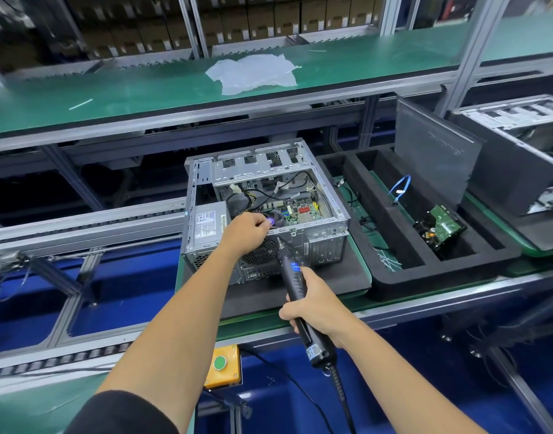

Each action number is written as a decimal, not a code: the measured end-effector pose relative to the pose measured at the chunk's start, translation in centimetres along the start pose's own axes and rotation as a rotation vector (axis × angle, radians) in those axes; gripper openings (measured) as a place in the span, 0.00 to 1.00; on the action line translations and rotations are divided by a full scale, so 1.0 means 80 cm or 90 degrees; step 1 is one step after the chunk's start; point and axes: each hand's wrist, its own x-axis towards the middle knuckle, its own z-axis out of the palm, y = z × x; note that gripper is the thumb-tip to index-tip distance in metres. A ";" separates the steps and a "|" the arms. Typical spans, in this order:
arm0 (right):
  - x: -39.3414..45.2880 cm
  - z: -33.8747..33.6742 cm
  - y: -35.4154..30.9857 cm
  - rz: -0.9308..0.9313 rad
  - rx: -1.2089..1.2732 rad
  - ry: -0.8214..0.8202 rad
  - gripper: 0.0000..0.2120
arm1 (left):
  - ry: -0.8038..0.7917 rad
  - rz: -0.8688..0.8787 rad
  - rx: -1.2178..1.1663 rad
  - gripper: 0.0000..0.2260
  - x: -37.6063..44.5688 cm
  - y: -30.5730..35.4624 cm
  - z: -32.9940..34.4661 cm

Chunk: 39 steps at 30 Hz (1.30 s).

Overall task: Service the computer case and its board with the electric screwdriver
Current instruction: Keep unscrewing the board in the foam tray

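Note:
An open silver computer case (pixel 326 242) lies on its side on a black foam pad in the middle of the line. Its green board (pixel 303 211) shows inside, with a round CPU fan (pixel 276 219) beside it. My left hand (pixel 245 231) reaches over the case rim and its curled fingers lie on the fan's edge; whether they grip it is unclear. My right hand (pixel 312 303) grips the black electric screwdriver (pixel 295 285). The bit tip (pixel 278 239) points at the case's rear rim, just right of my left hand.
A black foam tray (pixel 403 277) to the right holds a hard drive (pixel 441 228) and a blue cable (pixel 402 187). Another case (pixel 516 145) sits at far right. A crumpled plastic bag (pixel 253 73) lies on the green shelf above. A yellow button box (pixel 222 366) hangs below.

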 end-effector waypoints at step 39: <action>0.079 -0.382 -0.060 -0.060 0.058 0.109 0.09 | -0.072 0.056 0.048 0.20 0.189 0.270 0.189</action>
